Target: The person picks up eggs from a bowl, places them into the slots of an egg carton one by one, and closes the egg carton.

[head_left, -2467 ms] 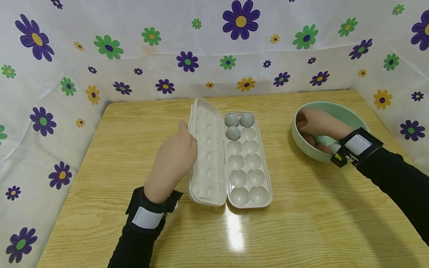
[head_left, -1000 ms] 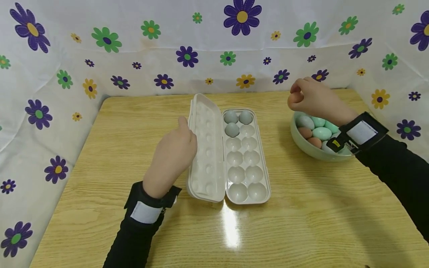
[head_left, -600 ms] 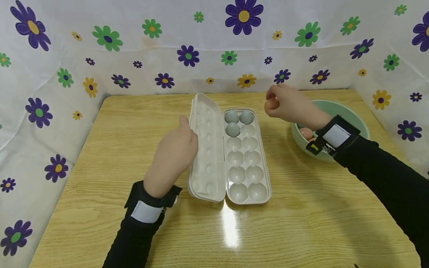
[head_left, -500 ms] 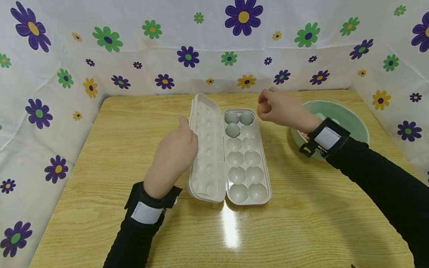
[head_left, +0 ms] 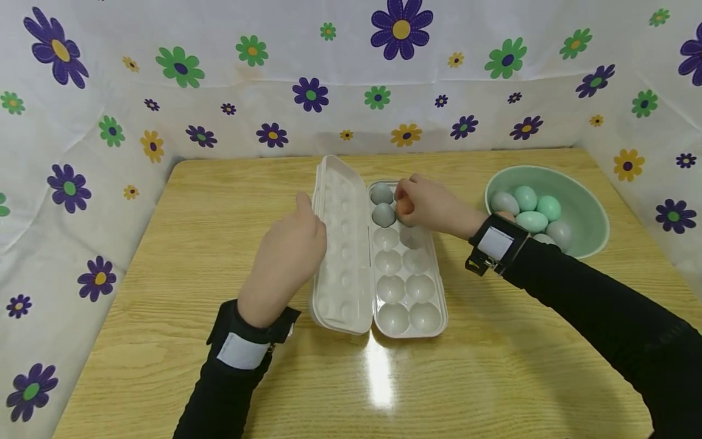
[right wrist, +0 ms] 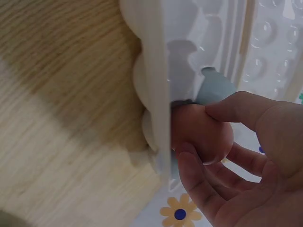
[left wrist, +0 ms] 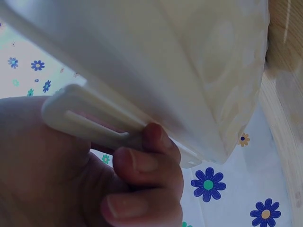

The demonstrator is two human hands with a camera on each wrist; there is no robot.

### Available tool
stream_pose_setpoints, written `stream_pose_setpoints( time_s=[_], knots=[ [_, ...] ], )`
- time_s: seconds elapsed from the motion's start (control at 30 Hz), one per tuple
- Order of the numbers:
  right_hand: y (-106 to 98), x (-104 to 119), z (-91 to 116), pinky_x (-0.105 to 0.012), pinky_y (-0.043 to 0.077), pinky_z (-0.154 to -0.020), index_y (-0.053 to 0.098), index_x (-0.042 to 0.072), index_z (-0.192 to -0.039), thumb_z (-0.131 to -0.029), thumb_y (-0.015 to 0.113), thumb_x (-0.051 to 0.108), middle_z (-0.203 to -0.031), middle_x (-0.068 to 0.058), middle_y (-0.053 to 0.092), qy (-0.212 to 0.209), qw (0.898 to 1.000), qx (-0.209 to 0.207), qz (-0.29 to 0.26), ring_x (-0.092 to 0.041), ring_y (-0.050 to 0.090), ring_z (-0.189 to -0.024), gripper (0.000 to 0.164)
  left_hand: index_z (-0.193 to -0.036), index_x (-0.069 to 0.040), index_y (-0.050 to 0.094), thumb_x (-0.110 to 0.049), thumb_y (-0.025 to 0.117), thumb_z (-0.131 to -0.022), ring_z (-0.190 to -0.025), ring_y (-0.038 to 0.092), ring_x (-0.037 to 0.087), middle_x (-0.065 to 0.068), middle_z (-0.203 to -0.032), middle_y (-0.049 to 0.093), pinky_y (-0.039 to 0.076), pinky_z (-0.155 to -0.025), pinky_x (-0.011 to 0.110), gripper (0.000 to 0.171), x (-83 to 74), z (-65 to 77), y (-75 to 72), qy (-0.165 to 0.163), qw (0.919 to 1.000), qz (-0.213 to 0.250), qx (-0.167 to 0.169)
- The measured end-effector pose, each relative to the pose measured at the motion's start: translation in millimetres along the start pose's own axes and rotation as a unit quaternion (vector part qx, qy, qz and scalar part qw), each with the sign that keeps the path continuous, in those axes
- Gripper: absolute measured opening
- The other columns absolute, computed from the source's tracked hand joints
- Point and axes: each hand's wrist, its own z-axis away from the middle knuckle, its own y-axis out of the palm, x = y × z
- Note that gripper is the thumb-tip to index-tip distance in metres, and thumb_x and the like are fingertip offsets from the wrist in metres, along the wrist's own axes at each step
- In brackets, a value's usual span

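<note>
A white plastic egg carton (head_left: 390, 262) lies unfolded on the wooden table, its lid (head_left: 345, 244) tilted up on the left. My left hand (head_left: 289, 256) holds the lid's outer edge; in the left wrist view its fingers (left wrist: 142, 163) curl round the slotted latch flap (left wrist: 90, 113). Between thumb and fingers of my right hand (head_left: 441, 208) is a brown egg (right wrist: 203, 132), set at the right-hand cup of the second row. Grey-blue eggs (head_left: 383, 214) fill the left cups of the first two rows; the one at top right is mostly hidden by my fingers.
To the right stands a pale green bowl (head_left: 591, 222) with several green, grey and brown eggs (head_left: 532, 222), partly covered by my right wrist. A flowered cloth (head_left: 351, 73) rises behind the table and along both sides.
My right hand picked a brown egg out of the bowl, lifted it and carried it left and down to the carton. The left hand has stayed on the lid.
</note>
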Motion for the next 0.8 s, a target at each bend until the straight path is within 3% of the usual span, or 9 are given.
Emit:
stream_pose_setpoints(
  time_s=[0.27, 0.8],
  knots=[
    [5.3, -3.4, 0.3, -0.037, 0.044, -0.076, 0.052, 0.004, -0.111, -0.081, 0.063, 0.017, -0.105, -0.011, 0.050, -0.019, 1.000, 0.012, 0.001, -0.024, 0.049, -0.086, 0.034, -0.127, 0.012, 0.028, -0.019, 0.028, -0.096, -0.040, 0.045, 0.018, 0.007, -0.055, 0.047, 0.032, -0.033, 0.029, 0.043, -0.6, -0.6, -1.1, 0.001, 1.0000, -0.008, 0.000],
    [7.4, -3.9, -0.2, -0.035, 0.045, -0.069, 0.052, 0.005, -0.106, -0.079, 0.064, 0.015, -0.100, -0.009, 0.048, -0.018, 1.000, 0.023, 0.011, -0.023, 0.049, -0.081, 0.031, -0.129, 0.013, 0.027, -0.019, 0.028, -0.097, -0.040, 0.044, 0.018, 0.007, -0.056, 0.047, 0.032, -0.035, 0.029, 0.045, 0.7, -0.1, 0.9, 0.005, 0.9999, -0.010, 0.001]
  ],
)
